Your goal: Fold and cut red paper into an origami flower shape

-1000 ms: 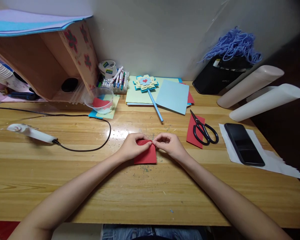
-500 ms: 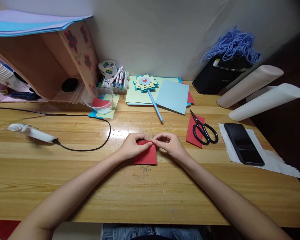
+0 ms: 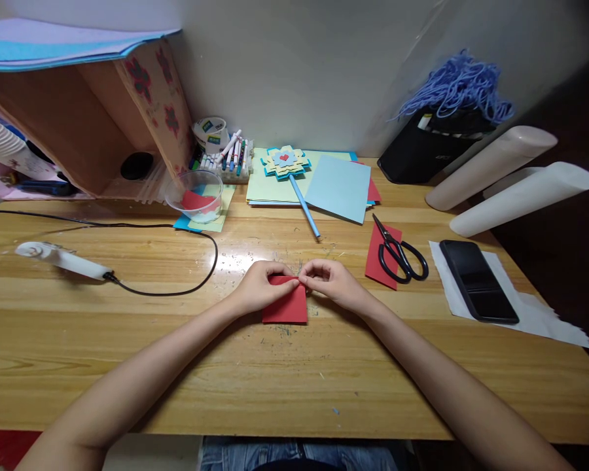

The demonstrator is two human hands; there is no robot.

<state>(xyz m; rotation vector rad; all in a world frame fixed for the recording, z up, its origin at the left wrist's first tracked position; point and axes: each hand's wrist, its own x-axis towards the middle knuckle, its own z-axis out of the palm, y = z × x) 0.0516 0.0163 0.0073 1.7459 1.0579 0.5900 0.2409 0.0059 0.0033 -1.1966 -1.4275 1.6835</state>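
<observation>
Between my hands is a small rectangle of red paper point(image 3: 288, 307), low over the wooden table. My left hand point(image 3: 262, 286) grips its upper edge, thumb lying across the top and fingers behind. My right hand point(image 3: 331, 281) pinches the upper right corner, with thumb and forefinger close to the left thumb tip. The paper's far edge is partly hidden by my fingers. To the right, black-handled scissors point(image 3: 397, 252) rest on another red paper piece point(image 3: 374, 258). Beyond my hands lies a layered paper flower point(image 3: 285, 162) with a blue rolled-paper stem point(image 3: 304, 206).
A glue gun point(image 3: 66, 260) with a black cord lies left. Behind it stand a clear bowl point(image 3: 211, 186) with paper scraps, markers point(image 3: 233, 157) and a cardboard shelf point(image 3: 152, 111). Stacked coloured paper point(image 3: 341, 190) lies at the back; a phone point(image 3: 478, 281) and white rolls point(image 3: 520, 199) are right.
Hardly anything differs. My right hand has shifted very slightly at the paper's corner, while my left hand keeps its grip.
</observation>
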